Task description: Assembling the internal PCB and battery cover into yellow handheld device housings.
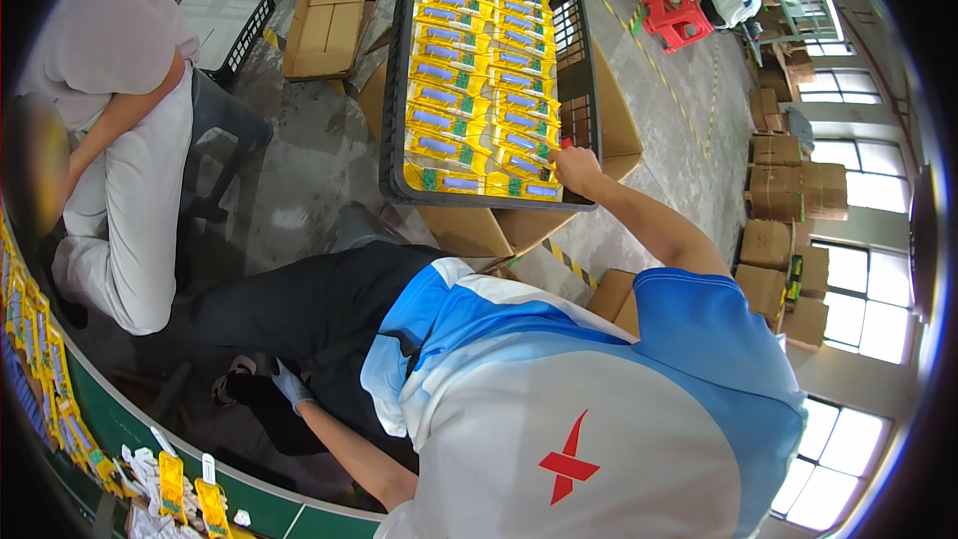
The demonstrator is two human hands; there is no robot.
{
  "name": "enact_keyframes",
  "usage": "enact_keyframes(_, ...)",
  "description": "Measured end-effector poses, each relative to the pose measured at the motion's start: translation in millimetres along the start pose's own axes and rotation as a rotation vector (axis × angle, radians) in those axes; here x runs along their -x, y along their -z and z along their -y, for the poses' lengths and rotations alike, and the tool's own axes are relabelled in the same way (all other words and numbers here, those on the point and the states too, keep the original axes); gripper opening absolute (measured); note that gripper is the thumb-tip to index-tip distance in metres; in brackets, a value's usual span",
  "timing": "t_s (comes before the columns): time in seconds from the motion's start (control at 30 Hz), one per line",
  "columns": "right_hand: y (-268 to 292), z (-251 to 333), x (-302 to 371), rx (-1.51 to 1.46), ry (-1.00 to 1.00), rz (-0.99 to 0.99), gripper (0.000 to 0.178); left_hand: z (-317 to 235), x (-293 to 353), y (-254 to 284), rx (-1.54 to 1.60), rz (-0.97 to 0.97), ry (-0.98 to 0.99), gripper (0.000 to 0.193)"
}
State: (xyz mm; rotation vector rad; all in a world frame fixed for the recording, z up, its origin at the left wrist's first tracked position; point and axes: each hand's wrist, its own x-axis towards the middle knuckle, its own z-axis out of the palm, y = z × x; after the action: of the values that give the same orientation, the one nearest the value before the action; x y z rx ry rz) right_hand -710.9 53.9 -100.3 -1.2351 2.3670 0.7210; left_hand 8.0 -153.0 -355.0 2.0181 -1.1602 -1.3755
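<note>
Head view, looking down and turned to one side. The wearer's right hand (576, 168) reaches out to the near right corner of a black plastic crate (584, 90), at about one o'clock from the picture's centre. Its fingers are curled together at the crate's rim, touching the last yellow blister pack (526, 166) of the front rows; whether they actually pinch that pack cannot be told. The crate holds two columns of yellow packs (469, 60), each overlapping the next, and rests on open cardboard boxes (479, 230).

The left hand (291, 386), in a pale glove, hangs low at about seven o'clock, beside a dark trouser leg and a shoe (232, 379); its grip is hidden, and nothing is seen in it.

At eight o'clock a green conveyor edge (120, 429) carries more yellow packs (172, 484). At ten o'clock a seated co-worker in light clothing (120, 140) faces the belt. A second black crate (235, 15) lies at eleven o'clock, a flattened carton (329, 25) beside it. A red stool (677, 18) stands at one o'clock, with stacked cartons (788, 190) at three o'clock.
</note>
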Motion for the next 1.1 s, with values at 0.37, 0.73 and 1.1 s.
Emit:
enact_keyframes(0.37,53,28,-14,-0.211,-0.057,-0.104,0.033,-9,4,-3,0.107,0.068,0.116,0.047)
enact_keyframes(0.73,29,36,-30,-0.242,0.007,-0.155,0.045,-3,7,-6,0.173,0.008,0.046,0.043)
enact_keyframes(1.1,39,44,-47,-0.275,0.203,-0.107,0.058,-19,15,-8,0.120,0.030,0.026,0.046)
